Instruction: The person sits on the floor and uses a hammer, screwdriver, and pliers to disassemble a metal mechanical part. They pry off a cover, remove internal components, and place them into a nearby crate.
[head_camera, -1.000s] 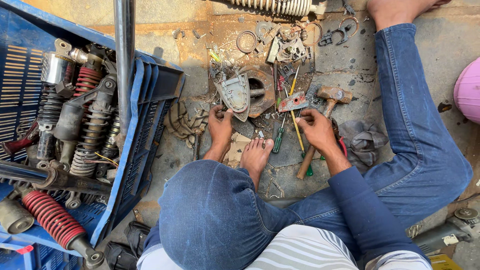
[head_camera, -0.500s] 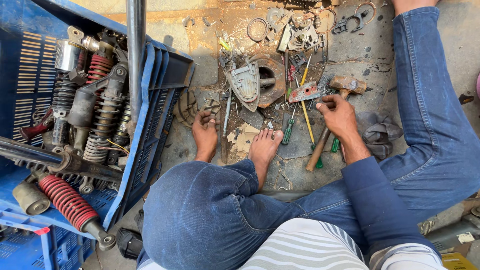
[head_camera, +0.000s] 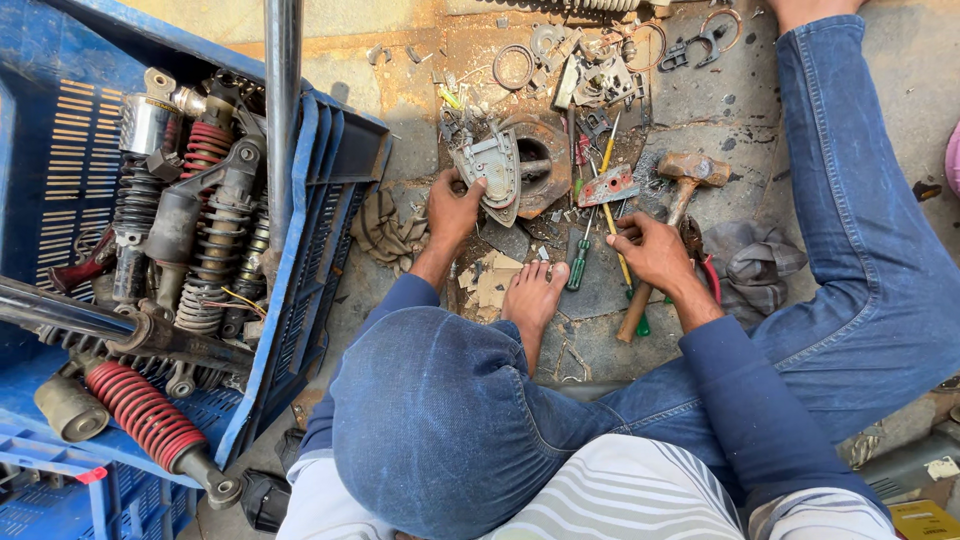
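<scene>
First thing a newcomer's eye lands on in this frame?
Probably the blue plastic crate on the left, packed with shock absorbers, the red-sprung one at bottom left standing out. Next, the oily clutter at top centre, where the left hand rests on a grey, pointed metal cover. The right hand is down among screwdrivers, beside a rusty hammer lying on the ground.

Blue jeans (head_camera: 440, 420), dark blue long sleeves (head_camera: 745, 400), a white-and-grey striped shirt (head_camera: 620, 495), and a bare foot (head_camera: 530, 295).
</scene>
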